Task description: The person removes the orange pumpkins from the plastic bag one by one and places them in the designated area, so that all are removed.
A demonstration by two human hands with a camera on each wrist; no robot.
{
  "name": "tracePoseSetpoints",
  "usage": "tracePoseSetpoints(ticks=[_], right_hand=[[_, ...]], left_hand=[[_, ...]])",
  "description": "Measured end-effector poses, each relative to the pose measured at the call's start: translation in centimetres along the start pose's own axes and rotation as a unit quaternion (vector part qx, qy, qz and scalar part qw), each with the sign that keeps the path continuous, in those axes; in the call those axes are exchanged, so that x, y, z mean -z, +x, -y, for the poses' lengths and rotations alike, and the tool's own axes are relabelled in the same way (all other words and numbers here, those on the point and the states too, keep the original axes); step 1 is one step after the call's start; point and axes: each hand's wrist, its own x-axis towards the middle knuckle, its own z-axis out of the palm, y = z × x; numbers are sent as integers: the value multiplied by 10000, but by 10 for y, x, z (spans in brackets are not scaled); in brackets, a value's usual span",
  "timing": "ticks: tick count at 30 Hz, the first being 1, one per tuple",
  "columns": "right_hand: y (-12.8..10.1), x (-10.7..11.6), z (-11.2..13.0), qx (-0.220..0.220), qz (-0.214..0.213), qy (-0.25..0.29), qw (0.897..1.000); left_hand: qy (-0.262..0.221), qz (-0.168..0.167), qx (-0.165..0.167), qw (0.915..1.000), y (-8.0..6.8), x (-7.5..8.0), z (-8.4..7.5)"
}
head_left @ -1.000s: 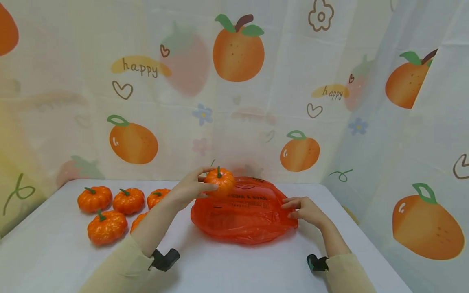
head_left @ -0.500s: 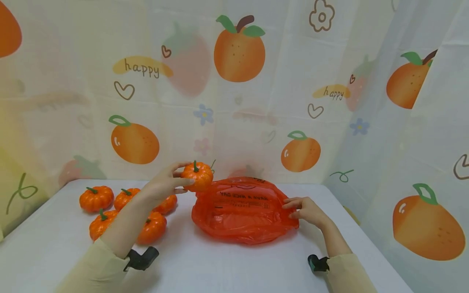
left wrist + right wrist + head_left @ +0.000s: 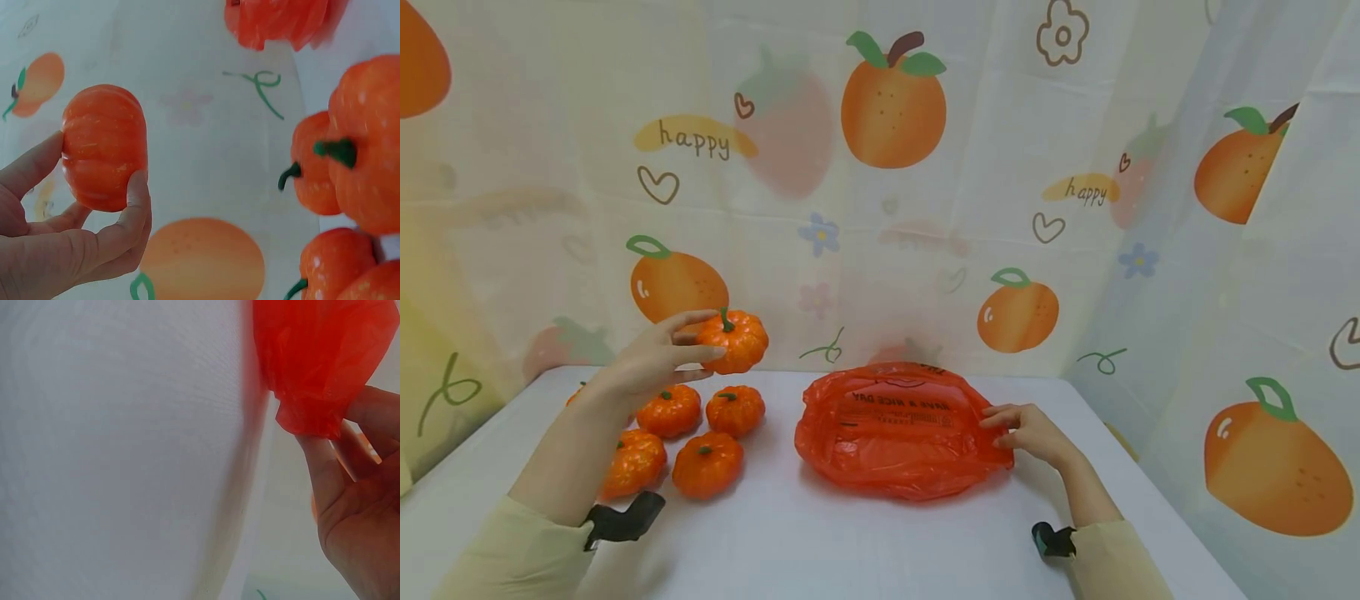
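A small orange pumpkin (image 3: 737, 342) with a green stem is up in the air, gripped by my left hand (image 3: 658, 354) between thumb and fingers. In the left wrist view the same pumpkin (image 3: 103, 150) shows its ribbed underside. Below that hand several more pumpkins (image 3: 708, 465) sit on the table, one of them mostly behind my forearm. A red plastic bag (image 3: 895, 442) with dark printing lies in the middle. My right hand (image 3: 1028, 432) pinches the bag's right edge; in the right wrist view the gathered red plastic (image 3: 312, 394) lies between thumb and fingers.
The white table (image 3: 880, 550) carries everything. Behind it and along the right side hangs a curtain (image 3: 917, 275) printed with fruit. Each wrist wears a dark band, such as the left one (image 3: 625, 517).
My left hand has moved left and a little up with the pumpkin, from over the bag to above the other pumpkins. My right hand and the bag have stayed put.
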Motion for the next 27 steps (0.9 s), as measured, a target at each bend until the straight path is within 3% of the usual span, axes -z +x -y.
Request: tracePoseSetpoints(ticks=[10, 16, 22, 27], right_hand=[[-1, 0, 2, 0, 16, -58, 10000], [0, 1, 1, -38, -15, -93, 9999], [1, 1, 0, -76, -17, -127, 9999], [0, 0, -1, -138, -23, -59, 9999]], left_hand=[[71, 94, 77, 9999, -20, 58, 34], [-16, 124, -54, 9999, -33, 91, 61], [180, 139, 160, 9996, -48, 115, 86], [-205, 217, 331, 9990, -59, 136, 108]])
